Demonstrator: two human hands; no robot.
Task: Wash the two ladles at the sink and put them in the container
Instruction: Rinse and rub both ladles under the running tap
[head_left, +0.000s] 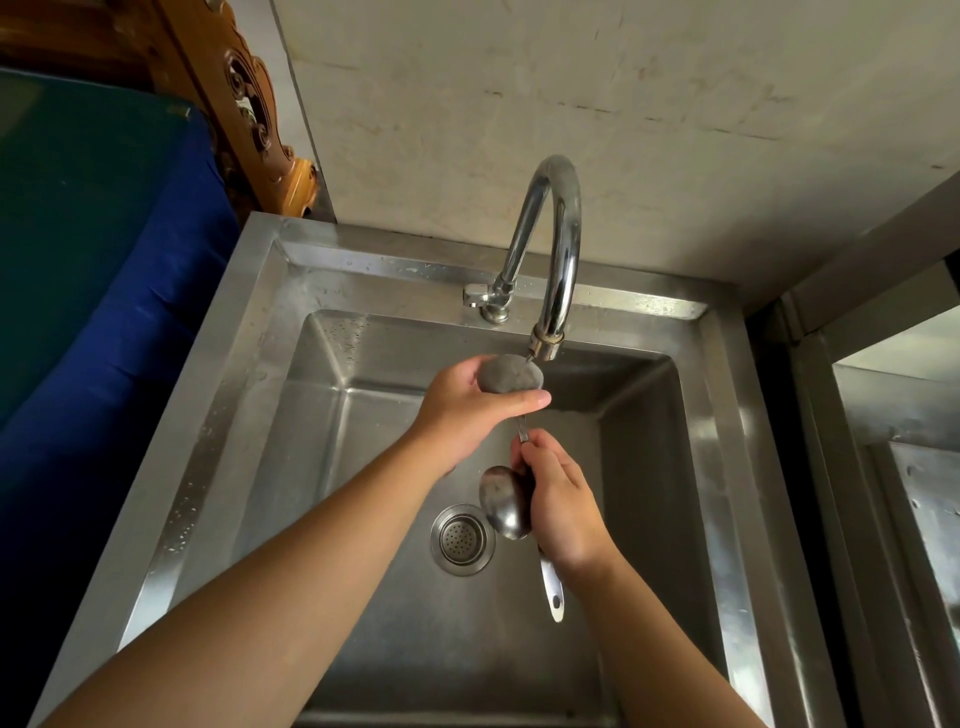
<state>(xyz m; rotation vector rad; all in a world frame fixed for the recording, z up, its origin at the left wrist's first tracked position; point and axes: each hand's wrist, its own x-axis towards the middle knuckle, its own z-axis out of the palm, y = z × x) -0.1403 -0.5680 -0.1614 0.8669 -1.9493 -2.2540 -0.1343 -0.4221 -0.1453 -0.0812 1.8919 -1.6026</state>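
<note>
Two steel ladles are held over the steel sink. The upper ladle has its dull grey bowl right under the faucet spout. My left hand cups that bowl, thumb stretched across its lower edge. Its thin handle runs down into my right hand. The second ladle hangs bowl-up in the same right fist, its shiny bowl beside my fingers. A flat handle end with a hole sticks out below my wrist. I cannot tell whether water is running. No container is in view.
The round drain strainer sits at the basin's middle. The faucet's curved neck rises from the back rim with a small lever at its base. A blue and green cloth lies left of the sink. A steel counter stands to the right.
</note>
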